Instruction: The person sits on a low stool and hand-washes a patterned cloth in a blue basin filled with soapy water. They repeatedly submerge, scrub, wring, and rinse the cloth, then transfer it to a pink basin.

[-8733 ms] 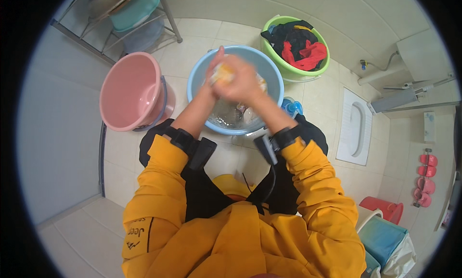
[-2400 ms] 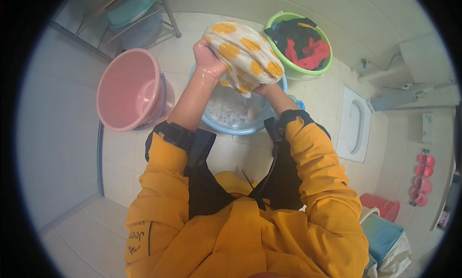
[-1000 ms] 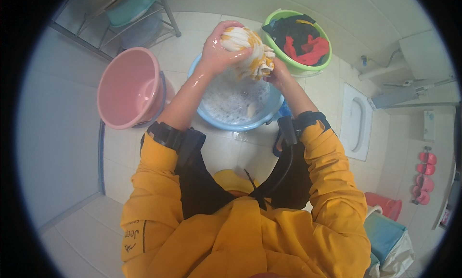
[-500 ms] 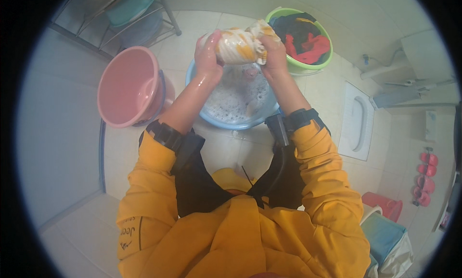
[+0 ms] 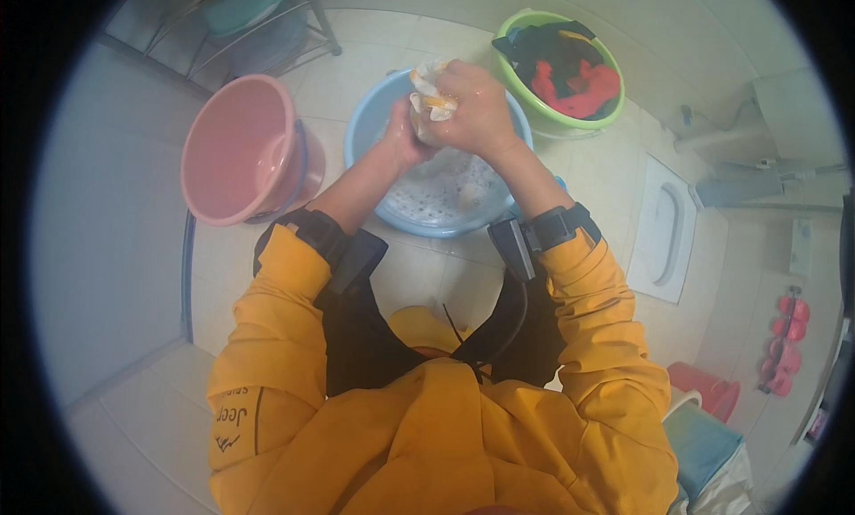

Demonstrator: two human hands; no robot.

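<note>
A wet white cloth with orange-yellow patches (image 5: 429, 94) is bunched up over a blue basin (image 5: 361, 127). My right hand (image 5: 476, 108) wraps round it from the right, back of the hand uppermost. On its lower left side, my left hand (image 5: 406, 139) is closed against the same cloth. Much of the cloth is hidden inside the two hands. Foamy grey-white suds (image 5: 436, 190) fill the basin under them, with a pale lump showing near the right side.
A pink bucket (image 5: 200, 150) stands left of the basin. Behind it on the right, a green bucket (image 5: 509, 27) holds dark and red clothes. A metal rack (image 5: 312, 25) is at the back left. A white squat toilet (image 5: 663, 225) lies right.
The cloth was stretched lengthwise between my hands; now it is gathered into a bunch. My right hand has moved left and turned over, and my left hand has come lower, nearer the suds.
</note>
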